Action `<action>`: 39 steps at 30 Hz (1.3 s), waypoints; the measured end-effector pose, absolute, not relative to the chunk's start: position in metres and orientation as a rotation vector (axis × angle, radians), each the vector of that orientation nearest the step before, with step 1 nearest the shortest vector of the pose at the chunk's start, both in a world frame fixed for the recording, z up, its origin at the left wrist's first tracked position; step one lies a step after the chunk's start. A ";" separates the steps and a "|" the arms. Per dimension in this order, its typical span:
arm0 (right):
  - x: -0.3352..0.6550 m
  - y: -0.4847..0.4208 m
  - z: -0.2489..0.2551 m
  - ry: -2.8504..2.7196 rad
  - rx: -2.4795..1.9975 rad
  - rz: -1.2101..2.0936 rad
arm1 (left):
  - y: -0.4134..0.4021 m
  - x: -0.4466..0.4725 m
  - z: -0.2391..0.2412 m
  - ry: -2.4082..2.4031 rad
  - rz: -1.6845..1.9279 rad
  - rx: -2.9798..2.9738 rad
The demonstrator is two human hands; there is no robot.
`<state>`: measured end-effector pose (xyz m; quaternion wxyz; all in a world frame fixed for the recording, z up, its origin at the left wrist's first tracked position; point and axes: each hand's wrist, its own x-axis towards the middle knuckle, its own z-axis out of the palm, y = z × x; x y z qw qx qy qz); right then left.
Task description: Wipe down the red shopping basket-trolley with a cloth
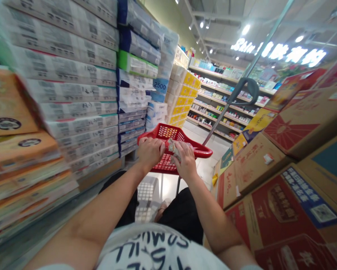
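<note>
A red plastic shopping cart (198,148) with a perforated basket stands right in front of me. My left hand (150,152) is closed around the left part of its handle, knuckles up. On the right part of the handle lies my right hand (183,156), fingers curled over. Between its fingers and the handle it pinches a crumpled pale piece (173,147), like paper or a wrapper; its exact kind cannot be made out. The hands are close together, a small gap between them. What the basket holds, if anything, is not visible.
Tall stacks of wrapped paper packs (81,75) and orange packs (19,138) line the left. Cardboard cartons (283,210) crowd the right. A slanting metal pole with a grey loop (248,90) rises beyond the cart's right side. Stocked shelves (213,99) stand ahead, past pale floor tiles.
</note>
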<state>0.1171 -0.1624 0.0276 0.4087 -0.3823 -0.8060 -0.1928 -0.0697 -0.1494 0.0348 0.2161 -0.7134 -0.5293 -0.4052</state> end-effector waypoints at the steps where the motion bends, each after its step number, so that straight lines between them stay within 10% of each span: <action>1: 0.118 -0.160 0.026 -2.014 -0.928 -0.496 | -0.150 -0.070 0.035 -1.465 -1.123 -1.980; 39: 0.112 -0.170 0.029 -2.054 -0.697 -0.527 | -0.151 -0.078 0.033 -1.396 -1.228 -2.037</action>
